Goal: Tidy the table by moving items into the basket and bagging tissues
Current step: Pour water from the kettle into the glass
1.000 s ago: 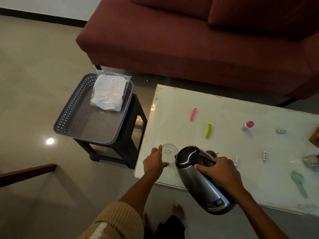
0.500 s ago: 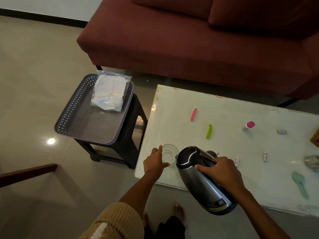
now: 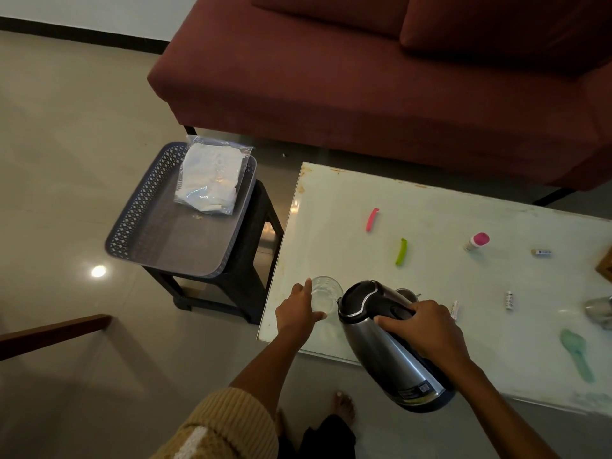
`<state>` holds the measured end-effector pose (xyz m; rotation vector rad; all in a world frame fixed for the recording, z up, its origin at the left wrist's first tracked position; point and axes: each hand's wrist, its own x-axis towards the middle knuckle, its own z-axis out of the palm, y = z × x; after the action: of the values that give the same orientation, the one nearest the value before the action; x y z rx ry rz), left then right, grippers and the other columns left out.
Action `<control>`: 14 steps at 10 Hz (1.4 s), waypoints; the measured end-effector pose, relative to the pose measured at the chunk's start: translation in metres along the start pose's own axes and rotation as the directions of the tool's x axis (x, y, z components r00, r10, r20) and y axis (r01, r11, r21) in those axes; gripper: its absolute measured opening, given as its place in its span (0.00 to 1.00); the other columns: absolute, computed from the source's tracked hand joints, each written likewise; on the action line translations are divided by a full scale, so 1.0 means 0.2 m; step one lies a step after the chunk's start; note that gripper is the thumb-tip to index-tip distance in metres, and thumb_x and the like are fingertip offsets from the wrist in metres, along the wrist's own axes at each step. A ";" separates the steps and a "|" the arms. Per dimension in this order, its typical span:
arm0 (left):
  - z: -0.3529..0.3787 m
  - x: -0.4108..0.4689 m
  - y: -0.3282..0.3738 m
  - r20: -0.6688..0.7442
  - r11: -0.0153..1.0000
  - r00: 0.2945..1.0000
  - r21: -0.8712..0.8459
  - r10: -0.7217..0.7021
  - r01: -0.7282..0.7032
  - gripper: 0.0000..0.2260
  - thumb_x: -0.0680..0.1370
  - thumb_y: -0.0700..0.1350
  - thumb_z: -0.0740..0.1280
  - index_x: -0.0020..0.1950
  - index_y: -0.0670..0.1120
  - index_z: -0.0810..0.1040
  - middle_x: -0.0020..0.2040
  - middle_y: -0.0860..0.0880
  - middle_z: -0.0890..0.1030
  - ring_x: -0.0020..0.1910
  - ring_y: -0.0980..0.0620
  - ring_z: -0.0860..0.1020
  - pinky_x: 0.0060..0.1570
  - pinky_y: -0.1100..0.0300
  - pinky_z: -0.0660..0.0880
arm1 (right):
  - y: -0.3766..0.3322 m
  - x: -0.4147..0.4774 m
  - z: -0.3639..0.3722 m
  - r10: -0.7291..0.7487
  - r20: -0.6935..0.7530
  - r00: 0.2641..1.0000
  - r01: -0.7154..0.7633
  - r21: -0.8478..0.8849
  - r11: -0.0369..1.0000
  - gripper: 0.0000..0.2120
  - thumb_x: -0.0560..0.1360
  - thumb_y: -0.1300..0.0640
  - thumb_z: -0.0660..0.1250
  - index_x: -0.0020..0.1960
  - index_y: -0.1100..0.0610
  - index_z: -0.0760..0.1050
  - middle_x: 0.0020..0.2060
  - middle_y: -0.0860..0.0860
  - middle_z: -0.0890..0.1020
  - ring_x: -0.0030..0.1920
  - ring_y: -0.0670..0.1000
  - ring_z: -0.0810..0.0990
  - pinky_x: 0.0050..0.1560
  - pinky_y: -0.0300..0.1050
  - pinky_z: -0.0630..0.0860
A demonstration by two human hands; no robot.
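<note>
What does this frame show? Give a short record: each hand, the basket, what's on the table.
left hand: holds the glass near the table corner
right hand: grips the kettle, tilted toward the glass
basket: on the stool, holding the bag of tissues
table: pink clip, green clip, pink-capped bottle

Home living room, maroon sofa (image 3: 381,77), glass coffee table (image 3: 430,207)

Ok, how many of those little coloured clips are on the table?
2. The pink clip lies toward the sofa; the green clip lies beside it, apart, nearer the kettle. The kettle could hide another.
</note>
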<state>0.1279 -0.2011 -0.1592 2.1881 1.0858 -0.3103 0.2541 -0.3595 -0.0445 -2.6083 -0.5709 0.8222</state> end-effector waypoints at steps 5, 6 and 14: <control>-0.01 -0.01 0.01 0.003 1.000 1.000 -0.002 -0.001 0.001 0.36 0.73 0.53 0.70 0.75 0.47 0.55 0.69 0.46 0.69 0.62 0.47 0.74 0.56 0.55 0.74 | 0.00 0.01 0.00 -0.004 0.000 1.000 0.004 -0.008 1.000 0.23 0.63 0.38 0.72 0.48 0.54 0.75 0.34 0.48 0.79 0.40 0.51 0.80 0.43 0.45 0.76; -0.01 0.00 0.01 0.004 1.000 1.000 -0.005 -0.004 0.004 0.36 0.73 0.53 0.70 0.75 0.47 0.55 0.69 0.46 0.69 0.62 0.47 0.74 0.56 0.55 0.74 | 0.00 0.01 0.00 -0.008 -0.002 1.000 0.008 -0.002 1.000 0.21 0.64 0.39 0.72 0.47 0.54 0.75 0.33 0.47 0.78 0.38 0.51 0.79 0.42 0.44 0.75; -0.02 -0.01 0.01 0.007 1.000 1.000 0.002 -0.007 0.007 0.36 0.73 0.53 0.70 0.75 0.47 0.55 0.69 0.46 0.69 0.62 0.47 0.74 0.55 0.55 0.74 | 0.00 0.00 0.00 0.010 0.003 1.000 -0.010 0.010 1.000 0.21 0.63 0.40 0.72 0.46 0.53 0.75 0.31 0.45 0.77 0.36 0.48 0.78 0.39 0.41 0.71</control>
<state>0.1281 -0.2011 -0.1542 2.1840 1.0895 -0.3219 0.2535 -0.3597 -0.0437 -2.6035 -0.5544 0.8302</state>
